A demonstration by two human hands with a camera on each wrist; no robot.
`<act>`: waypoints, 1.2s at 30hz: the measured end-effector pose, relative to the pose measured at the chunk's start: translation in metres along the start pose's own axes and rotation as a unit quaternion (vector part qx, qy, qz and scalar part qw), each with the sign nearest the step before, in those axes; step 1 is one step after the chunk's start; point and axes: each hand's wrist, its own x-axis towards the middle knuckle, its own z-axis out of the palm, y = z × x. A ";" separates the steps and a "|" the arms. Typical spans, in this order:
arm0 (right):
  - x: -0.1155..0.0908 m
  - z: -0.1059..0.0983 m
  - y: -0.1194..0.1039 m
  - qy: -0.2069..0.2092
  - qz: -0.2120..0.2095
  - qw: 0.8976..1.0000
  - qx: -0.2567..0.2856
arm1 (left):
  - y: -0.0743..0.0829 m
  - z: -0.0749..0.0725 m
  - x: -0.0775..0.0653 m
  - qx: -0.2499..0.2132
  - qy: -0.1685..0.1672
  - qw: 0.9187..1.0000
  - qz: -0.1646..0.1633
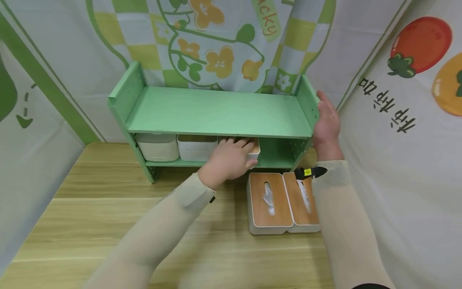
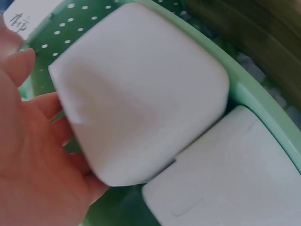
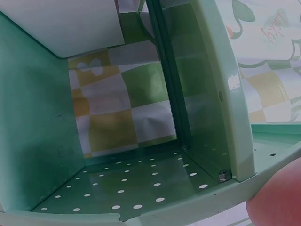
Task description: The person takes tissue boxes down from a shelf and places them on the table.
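My left hand [image 1: 231, 160] reaches to the third box [image 1: 255, 154] on the lower tier of a green shelf [image 1: 216, 112]. Its fingers lie over the wood-coloured lid, and the thumb stands apart to the right. The left wrist view shows the same box's plain white front [image 2: 141, 94], with the fingertips hidden behind its edge. Against the outer side of the shelf's right panel rests my right hand [image 1: 326, 124], holding nothing. Only a blurred part of that hand [image 3: 277, 197] shows in the right wrist view.
A cream bin [image 1: 158, 147] and a white box [image 1: 197, 149] stand left of the third box. Two tissue boxes with wooden lids [image 1: 258, 200] sit side by side before the shelf on the wood-grain surface [image 1: 90, 224]. The right sleeve [image 1: 339, 208] partly covers the right one.
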 end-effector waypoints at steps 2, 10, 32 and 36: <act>0.000 0.000 -0.001 -0.001 0.002 1.000 0.014 | -0.001 0.001 0.004 0.001 0.002 1.000 0.002; -0.002 0.000 -0.001 0.000 0.004 1.000 0.016 | -0.002 0.007 0.013 0.017 0.001 1.000 0.004; -0.001 -0.001 0.001 -0.002 0.006 1.000 0.028 | 0.022 0.008 -0.015 0.075 0.025 0.997 0.003; -0.001 -0.001 0.000 -0.001 0.010 0.999 0.037 | 0.019 0.011 -0.019 0.057 0.049 0.997 0.008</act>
